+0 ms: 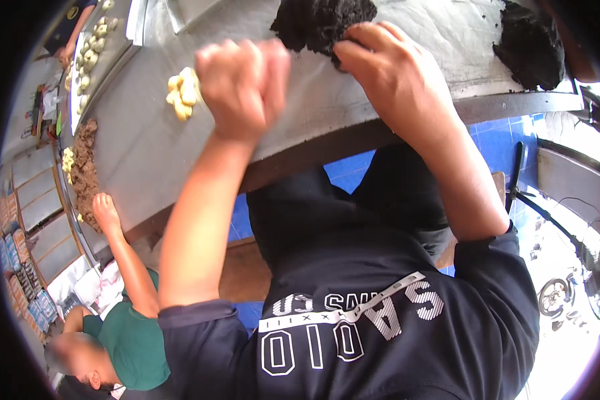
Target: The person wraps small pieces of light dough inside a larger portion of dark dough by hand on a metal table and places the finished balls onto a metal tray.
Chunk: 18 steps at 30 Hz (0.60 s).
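A dark, almost black lump of dough (313, 17) lies at the top middle of the steel table (157, 163). My right hand (397, 83) is at its lower edge, with curled fingers closed on some of it. My left hand (241, 90), a little blurred, is closed in a loose fist over the table; what it holds, if anything, is hidden. Just left of it sits a small pile of pale yellow pieces (183, 93). A second black dough mass (530, 53) rests at the table's right end, beside its edge.
A co-worker in green (133, 347) reaches toward brown dough (85, 160) and yellow bits (68, 160) at the left. A tray of pale balls (123, 33) and another person's hand (67, 53) are upper left. A bicycle (553, 293) stands at right.
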Each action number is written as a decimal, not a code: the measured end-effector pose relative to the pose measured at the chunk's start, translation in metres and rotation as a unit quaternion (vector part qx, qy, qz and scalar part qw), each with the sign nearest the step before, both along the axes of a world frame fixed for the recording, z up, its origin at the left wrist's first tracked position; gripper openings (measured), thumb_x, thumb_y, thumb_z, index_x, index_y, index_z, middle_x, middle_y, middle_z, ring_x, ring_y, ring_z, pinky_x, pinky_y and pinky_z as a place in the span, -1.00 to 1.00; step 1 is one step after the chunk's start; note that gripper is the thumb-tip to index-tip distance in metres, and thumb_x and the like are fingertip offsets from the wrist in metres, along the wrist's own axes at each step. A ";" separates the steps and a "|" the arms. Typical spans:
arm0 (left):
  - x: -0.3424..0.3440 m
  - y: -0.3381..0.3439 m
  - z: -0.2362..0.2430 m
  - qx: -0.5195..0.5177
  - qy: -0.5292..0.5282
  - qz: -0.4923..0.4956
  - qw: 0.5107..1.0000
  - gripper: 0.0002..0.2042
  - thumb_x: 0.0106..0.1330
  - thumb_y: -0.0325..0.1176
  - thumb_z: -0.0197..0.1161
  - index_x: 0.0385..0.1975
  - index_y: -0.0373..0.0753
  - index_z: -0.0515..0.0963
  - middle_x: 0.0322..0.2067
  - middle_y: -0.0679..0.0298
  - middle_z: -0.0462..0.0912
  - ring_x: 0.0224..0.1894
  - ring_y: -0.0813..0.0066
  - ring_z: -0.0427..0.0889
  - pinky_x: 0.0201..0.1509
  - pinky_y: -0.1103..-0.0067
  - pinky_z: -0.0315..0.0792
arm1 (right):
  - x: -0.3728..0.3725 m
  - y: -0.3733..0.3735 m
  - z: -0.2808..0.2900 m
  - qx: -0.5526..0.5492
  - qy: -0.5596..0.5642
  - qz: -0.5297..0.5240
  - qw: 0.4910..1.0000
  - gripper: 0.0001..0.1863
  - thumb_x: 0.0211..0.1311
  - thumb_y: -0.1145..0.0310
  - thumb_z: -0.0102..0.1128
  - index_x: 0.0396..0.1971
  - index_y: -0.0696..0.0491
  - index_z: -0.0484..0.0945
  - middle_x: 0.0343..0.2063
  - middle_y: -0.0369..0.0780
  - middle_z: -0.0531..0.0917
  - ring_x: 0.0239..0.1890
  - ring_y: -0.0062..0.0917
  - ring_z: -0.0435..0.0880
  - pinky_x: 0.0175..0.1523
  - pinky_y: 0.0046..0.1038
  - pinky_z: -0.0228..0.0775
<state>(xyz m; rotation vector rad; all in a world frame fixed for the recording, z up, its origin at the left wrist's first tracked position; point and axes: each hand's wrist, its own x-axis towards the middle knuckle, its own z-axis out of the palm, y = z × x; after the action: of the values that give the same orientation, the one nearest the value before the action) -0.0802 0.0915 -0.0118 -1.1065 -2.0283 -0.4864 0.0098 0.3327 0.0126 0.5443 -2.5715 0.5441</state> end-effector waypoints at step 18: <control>0.096 -0.066 0.008 0.163 -0.415 0.104 0.889 -0.86 0.73 -0.39 0.32 0.04 -0.35 0.67 0.06 0.16 0.84 0.08 0.48 0.75 0.21 0.47 0.64 | 0.030 -0.015 0.009 -0.074 -0.076 0.020 0.994 -0.80 0.27 0.50 0.34 -0.12 0.11 0.75 0.00 -0.09 0.75 0.08 -0.11 0.73 0.18 -0.15 0.65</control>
<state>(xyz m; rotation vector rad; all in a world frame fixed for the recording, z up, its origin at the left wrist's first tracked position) 0.0160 0.0253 -0.0033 -0.4779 -2.5979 -1.2991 0.0397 0.3175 0.0218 0.5213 -2.6400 0.8109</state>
